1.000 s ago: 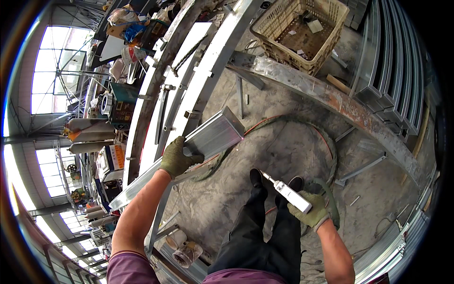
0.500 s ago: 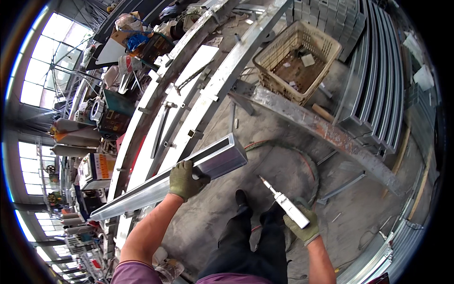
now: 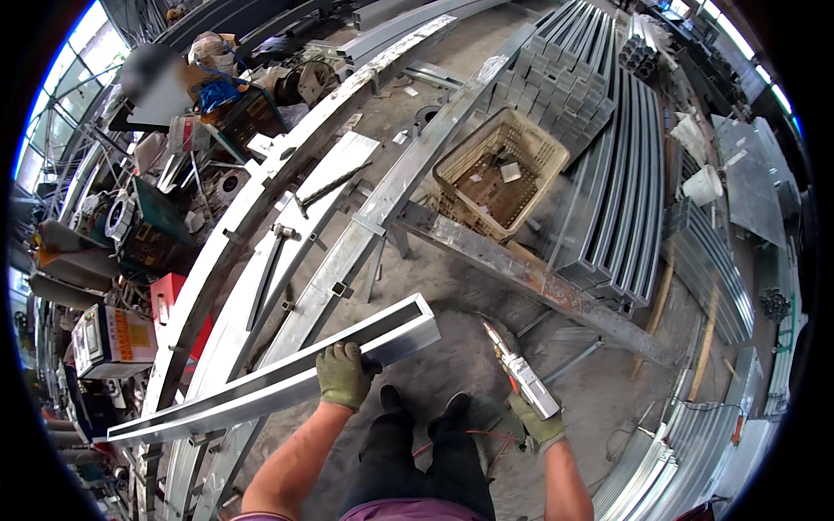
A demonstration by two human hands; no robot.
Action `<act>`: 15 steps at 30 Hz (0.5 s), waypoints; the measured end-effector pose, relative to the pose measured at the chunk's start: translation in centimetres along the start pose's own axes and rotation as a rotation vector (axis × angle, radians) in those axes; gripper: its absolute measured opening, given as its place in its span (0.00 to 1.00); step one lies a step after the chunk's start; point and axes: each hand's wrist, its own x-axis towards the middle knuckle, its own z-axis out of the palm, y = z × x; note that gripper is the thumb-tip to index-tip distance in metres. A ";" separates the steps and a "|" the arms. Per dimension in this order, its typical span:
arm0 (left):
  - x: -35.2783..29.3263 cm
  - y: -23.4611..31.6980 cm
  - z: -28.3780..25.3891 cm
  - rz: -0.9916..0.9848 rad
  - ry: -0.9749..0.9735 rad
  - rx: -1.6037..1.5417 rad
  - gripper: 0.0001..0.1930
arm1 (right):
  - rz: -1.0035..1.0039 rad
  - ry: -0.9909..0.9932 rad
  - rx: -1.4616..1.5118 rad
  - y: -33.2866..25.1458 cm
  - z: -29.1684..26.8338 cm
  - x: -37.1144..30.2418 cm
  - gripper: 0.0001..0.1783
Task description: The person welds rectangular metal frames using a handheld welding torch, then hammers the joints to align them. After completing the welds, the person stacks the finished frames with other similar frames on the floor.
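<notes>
My left hand (image 3: 342,377), in an olive glove, is closed on the edge of a long, shiny metal channel (image 3: 287,386). The channel slants from the lower left up to its squared end at centre, crossing over the steel rails on the left. In my gloved right hand (image 3: 537,420) is a white welding gun (image 3: 526,380) with a slim pointed nozzle. Its nozzle points up and left, to the right of the channel's end and apart from it. The fingers under the gun are partly hidden.
Long steel rails (image 3: 382,204) run along the left, with a rusty crossbeam (image 3: 539,282) ahead. Beyond it stands a dirty cream plastic crate (image 3: 543,193) beside stacked metal tubes (image 3: 608,191). Machines and a red box (image 3: 165,295) crowd the far left. Thin red hoses lie near my feet.
My view has turned to the right, so the crate and rails sit further left. The channel's end appears lower, and the gun's tip shows at about the same height as it. Both hands keep their holds.
</notes>
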 end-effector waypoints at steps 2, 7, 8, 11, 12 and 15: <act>-0.2 0.1 0.2 -0.017 -0.030 -0.022 0.31 | 0.039 0.046 -0.034 -3.0 -0.5 0.0 0.20; 0.1 -0.8 0.2 0.003 -0.142 -0.120 0.28 | 0.004 0.148 -0.082 -6.2 -2.2 2.4 0.21; 0.2 -0.7 -0.4 0.026 -0.126 -0.141 0.27 | 0.012 0.169 -0.072 -5.7 -2.8 3.4 0.19; 0.8 -1.2 -1.4 -0.009 -0.231 -0.161 0.26 | 0.107 0.215 -0.005 -8.6 -3.2 6.5 0.15; 0.9 -1.2 -1.3 0.012 -0.204 -0.140 0.27 | -0.058 0.316 -0.069 -7.5 -3.7 8.0 0.15; 1.6 -1.2 -2.6 -0.045 -0.343 -0.132 0.28 | -0.038 0.403 -0.027 -8.1 -4.7 12.5 0.13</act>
